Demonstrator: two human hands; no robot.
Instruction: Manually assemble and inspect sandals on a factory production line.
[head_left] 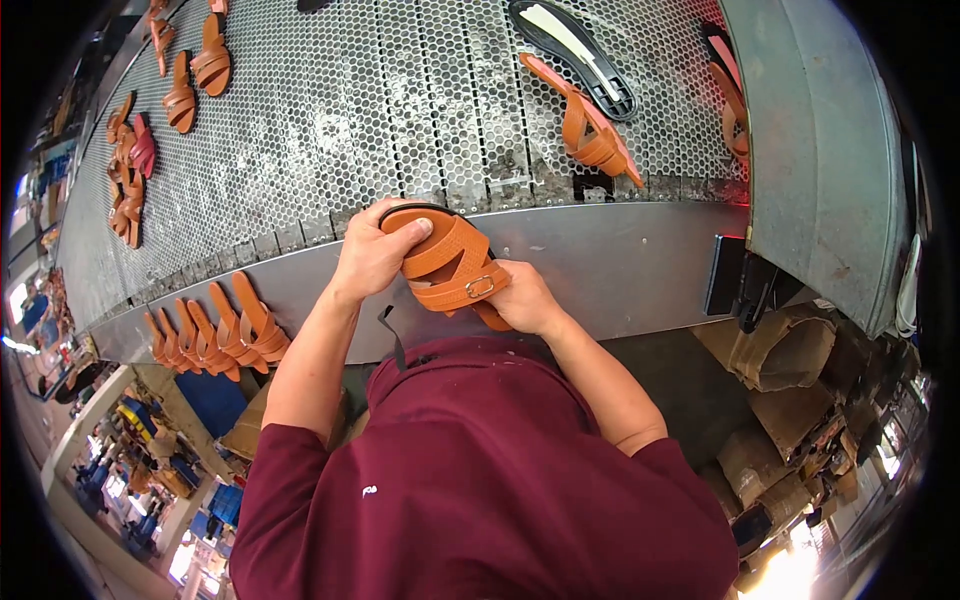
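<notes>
L hand [372,255] fingers hold one end of a tan sandal [462,243], thumb on its footbed; R hand [528,298] fingers close on the same sandal nr the buckle strap, w/ it just this side of the mesh conveyor [340,110]. Black sole [592,62] + another sandal [592,145] lie on conveyor; sandal row [205,345] runs along conveyor's nr side.

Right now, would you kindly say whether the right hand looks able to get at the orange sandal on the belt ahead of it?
Probably yes, once free: the right hand holds the buckled sandal, but the orange sandal lies uncovered on the belt.
</notes>
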